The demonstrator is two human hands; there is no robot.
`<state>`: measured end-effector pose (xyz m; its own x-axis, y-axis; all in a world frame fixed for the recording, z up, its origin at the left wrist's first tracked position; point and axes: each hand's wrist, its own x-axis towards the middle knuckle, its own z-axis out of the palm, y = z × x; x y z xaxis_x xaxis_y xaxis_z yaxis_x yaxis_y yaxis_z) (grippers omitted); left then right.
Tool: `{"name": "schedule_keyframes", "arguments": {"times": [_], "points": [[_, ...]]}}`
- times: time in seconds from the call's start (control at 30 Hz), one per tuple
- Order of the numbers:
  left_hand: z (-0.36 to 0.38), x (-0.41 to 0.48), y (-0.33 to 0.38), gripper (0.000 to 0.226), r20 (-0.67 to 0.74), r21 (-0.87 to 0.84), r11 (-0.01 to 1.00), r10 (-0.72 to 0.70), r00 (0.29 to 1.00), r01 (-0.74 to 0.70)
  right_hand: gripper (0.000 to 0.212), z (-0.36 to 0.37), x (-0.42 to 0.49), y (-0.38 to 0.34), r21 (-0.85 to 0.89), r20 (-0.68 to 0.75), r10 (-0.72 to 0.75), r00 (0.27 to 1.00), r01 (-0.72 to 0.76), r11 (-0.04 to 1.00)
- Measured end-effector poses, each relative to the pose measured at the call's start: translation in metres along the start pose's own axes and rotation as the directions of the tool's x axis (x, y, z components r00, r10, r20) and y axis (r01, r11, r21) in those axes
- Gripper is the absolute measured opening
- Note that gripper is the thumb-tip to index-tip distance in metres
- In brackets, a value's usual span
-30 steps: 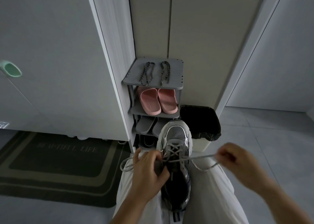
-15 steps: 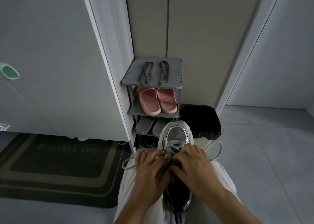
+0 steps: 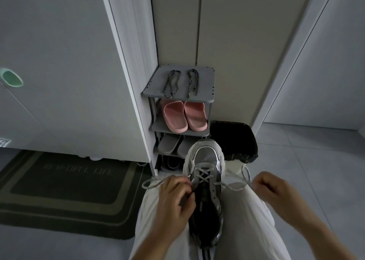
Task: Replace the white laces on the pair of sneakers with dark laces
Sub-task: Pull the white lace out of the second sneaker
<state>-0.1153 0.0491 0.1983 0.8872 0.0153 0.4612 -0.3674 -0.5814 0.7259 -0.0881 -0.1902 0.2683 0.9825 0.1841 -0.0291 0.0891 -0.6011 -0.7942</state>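
Plainly, the head view looks down at a person's lap, where a grey and white sneaker (image 3: pixel 205 161) lies between the thighs of pale trousers (image 3: pixel 246 220). Its toe points away toward the shoe rack (image 3: pixel 205 100) and its dark opening faces up.

A white lace (image 3: pixel 233 186) crosses through the lower eyelets near the toe, while the eyelets nearer the ankle are bare. The left grip (image 3: pixel 173 196) has its fingers curled round the sneaker's left edge, beside the tongue. I cannot tell whether it also pinches the lace end that loops out to the left past its knuckles. The right grip (image 3: pixel 272 188) is well to the right of the sneaker, its fingers closed on the other end of the white lace. That end runs in a fairly straight line from a right-hand eyelet to the fingers, with a loose loop rising beyond them.

Two dark laces (image 3: pixel 170 83) lie side by side, folded into long loops, on the top shelf of the rack. Pink slippers (image 3: pixel 175 115) sit on the shelf below them, grey slippers (image 3: pixel 167 145) on the next, and a dark pair at the bottom is mostly hidden. A bin (image 3: pixel 233 139) lined with a black bag stands just right of the rack. A dark doormat (image 3: pixel 59 190) with pale borders lies on the floor to the left.
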Motion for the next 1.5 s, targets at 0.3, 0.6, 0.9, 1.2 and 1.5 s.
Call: {"name": "schedule_keyframes", "arguments": {"times": [0.3, 0.6, 0.9, 1.2, 1.5], "points": [[-0.007, -0.020, 0.017, 0.006, 0.018, -0.126, 0.991, 0.050, 0.999, -0.048, 0.047, 0.071, -0.014, -0.028, -0.193, 0.044, 0.054, 0.998, -0.044, 0.980], [0.002, -0.010, 0.023, 0.010, 0.091, -0.189, 0.982, 0.009, 0.996, 0.009, 0.042, 0.047, -0.011, -0.006, -0.224, 0.058, -0.003, 0.998, 0.016, 0.974], [-0.004, 0.044, 0.032, 0.029, 0.308, 0.238, 0.967, 0.015, 0.951, -0.093, 0.016, 0.048, 0.023, -0.026, -0.197, 0.093, -0.244, 0.965, 0.258, 0.946], [-0.014, 0.074, 0.032, 0.007, 0.610, 0.124, 0.992, -0.050, 0.791, -0.033, 0.032, 0.055, 0.009, -0.026, -0.290, 0.101, 0.082, 0.992, -0.049, 0.956], [-0.016, 0.065, 0.034, 0.021, 0.682, 0.250, 0.948, -0.028, 0.731, -0.197, 0.031, 0.048, 0.010, -0.010, -0.169, 0.129, 0.098, 0.987, -0.076, 0.983]]}}
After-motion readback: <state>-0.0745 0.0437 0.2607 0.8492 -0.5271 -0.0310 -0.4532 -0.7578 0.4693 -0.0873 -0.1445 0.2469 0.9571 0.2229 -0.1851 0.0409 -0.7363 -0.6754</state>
